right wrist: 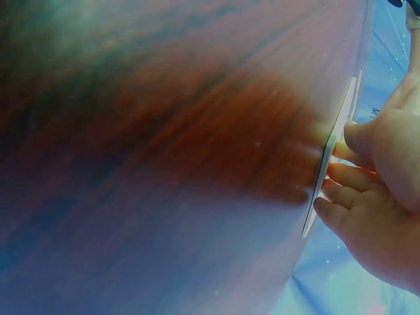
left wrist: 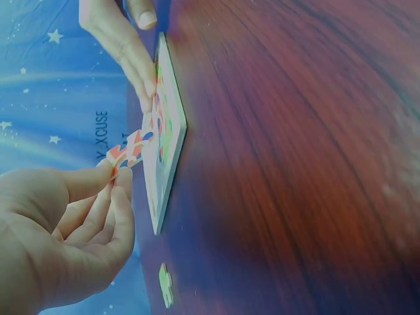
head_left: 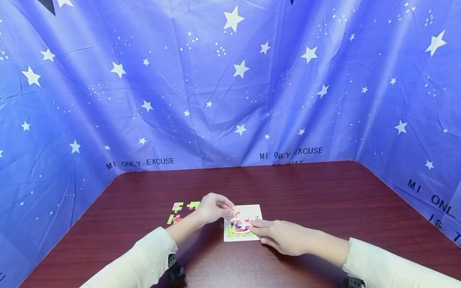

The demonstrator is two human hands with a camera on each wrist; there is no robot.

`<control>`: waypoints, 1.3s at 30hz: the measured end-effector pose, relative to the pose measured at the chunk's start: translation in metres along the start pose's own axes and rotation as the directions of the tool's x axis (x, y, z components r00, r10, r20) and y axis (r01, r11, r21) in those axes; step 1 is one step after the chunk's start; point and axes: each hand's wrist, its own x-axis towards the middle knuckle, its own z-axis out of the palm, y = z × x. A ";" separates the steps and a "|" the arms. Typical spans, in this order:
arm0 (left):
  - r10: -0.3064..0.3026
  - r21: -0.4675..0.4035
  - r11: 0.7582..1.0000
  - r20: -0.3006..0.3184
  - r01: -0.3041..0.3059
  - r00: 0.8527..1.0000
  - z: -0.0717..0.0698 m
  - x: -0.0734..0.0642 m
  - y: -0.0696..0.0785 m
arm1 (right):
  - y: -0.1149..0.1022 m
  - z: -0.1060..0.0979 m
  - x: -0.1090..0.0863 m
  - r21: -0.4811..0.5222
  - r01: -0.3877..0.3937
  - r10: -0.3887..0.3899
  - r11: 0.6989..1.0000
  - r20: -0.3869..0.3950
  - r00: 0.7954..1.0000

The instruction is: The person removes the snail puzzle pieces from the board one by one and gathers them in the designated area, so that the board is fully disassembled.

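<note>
A small jigsaw puzzle board (head_left: 226, 232) with a white frame lies on the table, partly filled with red, blue and green picture pieces. Over its upper left part, my left hand (head_left: 215, 208) pinches a red and white jigsaw piece (left wrist: 131, 147) between thumb and fingertips. That piece is tilted, its far end close over the board in the left wrist view. My right hand (head_left: 286, 237) rests on the board's right side, fingers (right wrist: 351, 176) extended and touching it near the edge. The right fingertips hide part of the picture.
Left of the board lie several loose jigsaw pieces (head_left: 177, 206), partly hidden behind the left hand and forearm. The dark red wooden table (head_left: 306, 192) reaches back to a blue curtain (head_left: 201, 80) with white stars, which also hangs along both sides.
</note>
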 end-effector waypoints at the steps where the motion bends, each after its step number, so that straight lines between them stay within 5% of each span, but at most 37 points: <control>1: -0.004 -0.009 1.000 0.006 0.004 1.000 -0.002 -0.001 -0.001 | 0.000 0.000 0.000 0.006 -0.004 0.004 1.000 0.003 1.000; 20: -0.107 -0.050 0.992 0.157 0.116 0.982 -0.039 -0.022 -0.025 | -0.001 -0.003 -0.001 0.071 -0.021 0.020 0.997 0.028 0.999; 32: -0.150 -0.039 0.987 0.114 0.156 0.982 -0.058 -0.030 -0.039 | 0.000 -0.002 -0.001 0.089 -0.014 0.012 0.996 0.026 1.000; 39: -0.035 0.161 0.986 0.036 0.029 0.999 -0.052 -0.036 -0.038 | 0.000 -0.003 -0.001 0.075 0.004 -0.005 0.997 0.012 1.000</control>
